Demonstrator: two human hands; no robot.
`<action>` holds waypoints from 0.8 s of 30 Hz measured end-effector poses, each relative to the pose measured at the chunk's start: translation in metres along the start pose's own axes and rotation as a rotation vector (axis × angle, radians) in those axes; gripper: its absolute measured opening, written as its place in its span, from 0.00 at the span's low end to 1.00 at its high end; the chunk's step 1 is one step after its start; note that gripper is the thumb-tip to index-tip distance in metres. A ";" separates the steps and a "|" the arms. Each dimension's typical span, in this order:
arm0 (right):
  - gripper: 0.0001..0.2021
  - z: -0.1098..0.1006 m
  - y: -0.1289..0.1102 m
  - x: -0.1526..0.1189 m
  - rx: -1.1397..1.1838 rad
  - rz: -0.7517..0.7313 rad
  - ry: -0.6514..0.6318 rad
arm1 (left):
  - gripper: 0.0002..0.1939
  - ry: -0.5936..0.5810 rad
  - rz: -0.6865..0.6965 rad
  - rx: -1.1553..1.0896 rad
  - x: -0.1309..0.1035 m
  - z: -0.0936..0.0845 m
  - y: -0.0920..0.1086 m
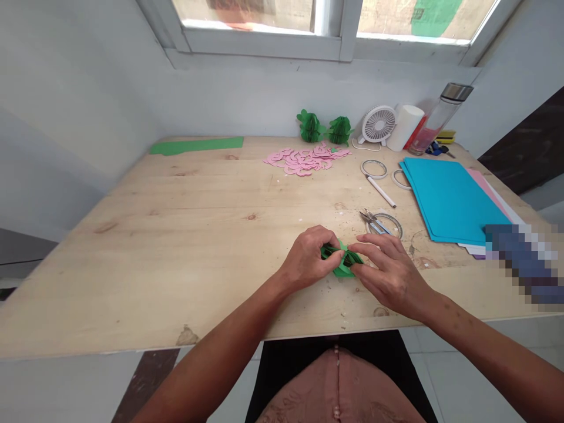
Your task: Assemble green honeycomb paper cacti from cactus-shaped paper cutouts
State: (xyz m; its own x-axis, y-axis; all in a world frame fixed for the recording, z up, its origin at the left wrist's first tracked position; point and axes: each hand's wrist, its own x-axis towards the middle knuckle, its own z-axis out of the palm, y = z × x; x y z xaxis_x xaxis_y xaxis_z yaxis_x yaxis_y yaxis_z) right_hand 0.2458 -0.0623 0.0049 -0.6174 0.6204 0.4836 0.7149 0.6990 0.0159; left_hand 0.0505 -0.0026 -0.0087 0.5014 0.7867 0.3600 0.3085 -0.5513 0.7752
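Note:
Near the table's front edge lies a small folded green paper piece [344, 271], its layers partly spread. My left hand [312, 258] grips its left side between thumb and fingers. On the right side, my right hand [386, 271] pinches the paper with thumb and fingertips, other fingers slightly raised. Just beyond the right hand are small scissors [373, 222], lying over a roll of tape [400, 226]. Two green layered paper shapes [311, 128] stand at the back by the wall, behind a heap of pink paper cutouts [304, 160].
A green paper strip [198, 145] lies at the back left. Right of the pink heap are a white fan [379, 124], a white roll [405, 128], a bottle [438, 120], a tape ring [374, 169] and a pen [381, 191]. Blue sheets [456, 197] cover the right side.

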 end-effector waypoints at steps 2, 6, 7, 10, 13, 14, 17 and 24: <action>0.06 -0.001 0.000 0.001 0.001 -0.003 -0.001 | 0.04 0.004 0.000 0.004 0.000 0.000 0.000; 0.06 -0.002 0.000 0.000 0.014 -0.012 -0.001 | 0.04 0.007 -0.002 0.010 0.000 0.000 0.000; 0.06 -0.002 0.001 0.000 0.023 -0.009 -0.003 | 0.04 0.008 -0.002 0.011 0.000 0.000 0.000; 0.06 -0.004 0.002 -0.002 0.069 0.016 0.000 | 0.04 0.011 -0.003 0.004 0.000 0.000 0.000; 0.07 -0.005 0.002 -0.004 0.140 0.077 0.048 | 0.04 0.020 -0.005 -0.023 0.001 0.000 0.000; 0.08 -0.005 0.001 -0.004 0.169 0.109 0.082 | 0.04 0.025 -0.006 -0.035 0.001 0.000 0.000; 0.10 -0.006 -0.001 -0.006 0.269 0.252 0.227 | 0.04 0.042 -0.014 -0.067 0.001 0.000 0.001; 0.19 0.002 -0.005 -0.012 0.505 0.583 0.142 | 0.04 0.107 -0.103 -0.175 0.001 -0.001 0.002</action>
State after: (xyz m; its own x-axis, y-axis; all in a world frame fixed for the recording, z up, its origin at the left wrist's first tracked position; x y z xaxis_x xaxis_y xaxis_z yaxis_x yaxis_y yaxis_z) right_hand 0.2493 -0.0728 -0.0029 -0.1161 0.9094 0.3993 0.6542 0.3725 -0.6582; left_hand 0.0510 -0.0023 -0.0064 0.3833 0.8666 0.3196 0.2045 -0.4170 0.8856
